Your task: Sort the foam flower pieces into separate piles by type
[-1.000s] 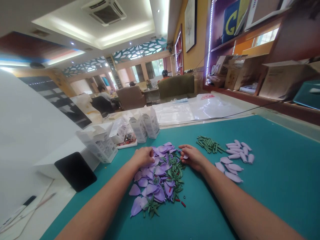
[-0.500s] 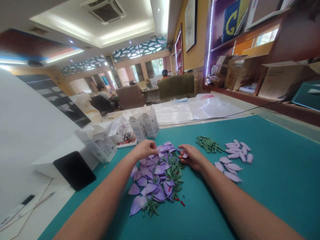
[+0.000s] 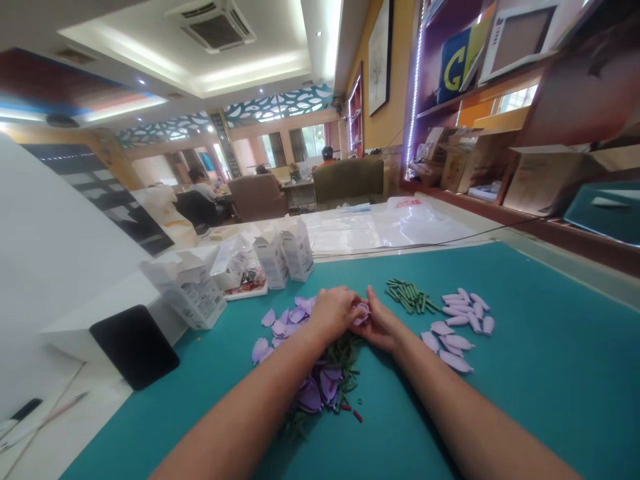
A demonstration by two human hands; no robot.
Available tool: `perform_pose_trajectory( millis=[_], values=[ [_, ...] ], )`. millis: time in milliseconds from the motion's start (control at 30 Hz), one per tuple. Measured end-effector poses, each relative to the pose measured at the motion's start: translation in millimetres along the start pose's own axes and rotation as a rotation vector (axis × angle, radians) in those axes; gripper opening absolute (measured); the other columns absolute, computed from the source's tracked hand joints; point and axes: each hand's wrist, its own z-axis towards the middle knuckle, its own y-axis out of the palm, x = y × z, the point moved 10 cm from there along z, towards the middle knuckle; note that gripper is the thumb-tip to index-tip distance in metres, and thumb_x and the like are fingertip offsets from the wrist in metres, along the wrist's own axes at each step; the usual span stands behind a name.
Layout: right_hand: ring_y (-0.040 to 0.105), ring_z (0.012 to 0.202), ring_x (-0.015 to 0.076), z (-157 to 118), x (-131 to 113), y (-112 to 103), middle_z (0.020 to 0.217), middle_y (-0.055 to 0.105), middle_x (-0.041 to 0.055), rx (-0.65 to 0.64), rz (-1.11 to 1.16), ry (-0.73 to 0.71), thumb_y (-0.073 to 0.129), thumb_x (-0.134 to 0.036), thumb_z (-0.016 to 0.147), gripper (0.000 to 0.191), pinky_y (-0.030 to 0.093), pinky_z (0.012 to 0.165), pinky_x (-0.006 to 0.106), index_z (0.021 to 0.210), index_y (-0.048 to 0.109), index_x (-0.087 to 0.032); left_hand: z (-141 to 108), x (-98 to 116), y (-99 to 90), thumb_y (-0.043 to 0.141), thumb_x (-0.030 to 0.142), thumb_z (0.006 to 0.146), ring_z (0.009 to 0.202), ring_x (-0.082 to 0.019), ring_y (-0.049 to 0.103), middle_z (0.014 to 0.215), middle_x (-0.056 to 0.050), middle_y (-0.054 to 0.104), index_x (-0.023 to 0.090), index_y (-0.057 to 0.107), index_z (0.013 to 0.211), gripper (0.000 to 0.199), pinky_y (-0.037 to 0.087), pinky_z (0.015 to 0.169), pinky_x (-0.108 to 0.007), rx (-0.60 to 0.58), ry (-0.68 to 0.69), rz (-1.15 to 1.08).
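Lilac foam piece (image 3: 361,314) pinched between left hand (image 3: 332,313) and right hand (image 3: 383,327), now brought together.

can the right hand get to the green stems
Probably yes: the right hand sits just below the short green stems, with only bare teal mat between them, though its fingers are busy at a small lilac piece.

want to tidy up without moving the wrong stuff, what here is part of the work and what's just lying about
Part of the work:
small lilac piece, pinched between the left hand and right hand
lilac petal pieces
green leaf pieces
green stem pieces
red bits

Just lying about:
white printed cartons
black pad
pen
plastic sheeting
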Motion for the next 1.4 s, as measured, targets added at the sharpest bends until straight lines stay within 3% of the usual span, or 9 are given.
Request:
perform_pose_trajectory(
  millis=[100, 200, 333, 467, 833, 1100, 1400],
  values=[
    [0.062, 0.055, 0.0117, 0, -1, -10, 0.061, 0.063, 0.0029, 0.081, -0.025, 0.013, 0.047, -0.036, 0.093, 0.027, 0.05, 0.045, 0.018, 0.08, 0.058, -0.015, -5, -31, -14.9, 0.049, 0.035, 0.088, 0.093, -0.018, 0.062, 0.1, -0.003, 0.07, 0.023, 0.07, 0.099, 0.026, 0.044, 0.079, -0.025, 0.015, -0.057, -0.03],
    [0.062, 0.053, 0.01, 1, -5, -16, 0.062, 0.063, 0.002, 0.106, -0.044, -0.015, 0.058, -0.015, 0.085, 0.002, 0.048, 0.043, 0.015, 0.082, 0.058, -0.014, -18, -75, -30.3, 0.048, 0.029, 0.088, 0.094, -0.018, 0.063, 0.102, -0.004, 0.071, 0.02, 0.07, 0.098, 0.026, 0.045, 0.079, -0.024, -0.001, -0.147, -0.032],
    [0.057, 0.047, 0.0079, 3, -6, -20, 0.06, 0.062, 0.0006, 0.103, -0.082, -0.028, 0.058, 0.0, 0.075, 0.016, 0.042, 0.037, 0.013, 0.084, 0.058, -0.014, -44, -126, -33.8, 0.051, 0.025, 0.088, 0.086, -0.018, 0.065, 0.092, -0.004, 0.072, 0.018, 0.069, 0.092, 0.02, 0.047, 0.077, -0.027, -0.084, -0.237, -0.02],
    [0.054, 0.043, 0.0071, 2, -6, -20, 0.059, 0.06, -0.0003, 0.1, -0.126, -0.035, 0.058, 0.001, 0.07, 0.022, 0.039, 0.034, 0.012, 0.086, 0.058, -0.014, -66, -149, -21.5, 0.054, 0.032, 0.09, 0.085, -0.017, 0.064, 0.092, -0.004, 0.068, 0.014, 0.065, 0.093, 0.022, 0.05, 0.08, -0.036, -0.183, -0.259, -0.008],
    [0.053, 0.044, 0.0079, 0, -7, -17, 0.061, 0.059, 0.0003, 0.094, -0.196, -0.049, 0.058, -0.002, 0.07, 0.021, 0.04, 0.033, 0.015, 0.087, 0.059, -0.014, -82, -147, -11.0, 0.062, 0.031, 0.084, 0.09, -0.017, 0.059, 0.098, -0.004, 0.063, 0.015, 0.064, 0.092, 0.018, 0.048, 0.082, -0.036, -0.336, -0.197, 0.074],
    [0.052, 0.043, 0.0074, -3, -8, -12, 0.059, 0.059, -0.0009, 0.093, -0.214, -0.056, 0.058, -0.003, 0.071, 0.017, 0.038, 0.033, 0.014, 0.084, 0.059, -0.014, -85, -145, 4.4, 0.056, 0.033, 0.089, 0.096, -0.02, 0.06, 0.109, -0.007, 0.062, 0.016, 0.06, 0.106, 0.025, 0.05, 0.084, -0.041, -0.405, -0.199, 0.197],
    [0.052, 0.044, 0.0081, -4, -8, -12, 0.058, 0.059, -0.0009, 0.11, -0.213, -0.034, 0.063, -0.018, 0.076, 0.003, 0.037, 0.034, 0.014, 0.078, 0.061, -0.017, -79, -134, -7.9, 0.056, 0.033, 0.089, 0.098, -0.02, 0.059, 0.107, -0.006, 0.062, 0.015, 0.062, 0.099, 0.021, 0.048, 0.086, -0.042, -0.373, -0.179, 0.284]
  ],
)
